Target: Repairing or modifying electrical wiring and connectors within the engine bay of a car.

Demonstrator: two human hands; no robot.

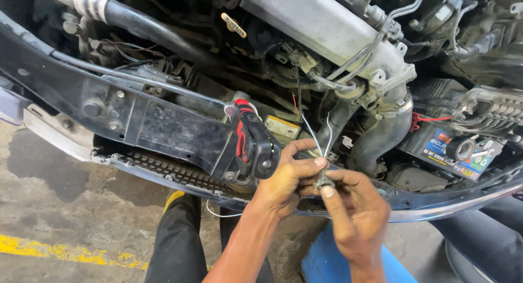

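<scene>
Head view, nearest first: the right hand [354,212] and left hand [286,182] meet over the front edge of an open engine bay, both pinching a small dark connector [323,180] whose two thin pale wires [316,136] rise into the engine. Just left of them a black-and-red tool [251,141] rests on the black front crossmember [136,116]; farther back lie a grey intake pipe [327,29] and a battery [452,149].

Your view is evenly lit by daylight, bright on the concrete floor [65,206] at near left. The far engine bay [229,59] sits dim, with deep shadow between the hoses. Mild glare shows on the silver pipe [321,26]. Focus is sharp at centre; your hands show slight motion softness. Edges bow with wide-angle distortion.
</scene>
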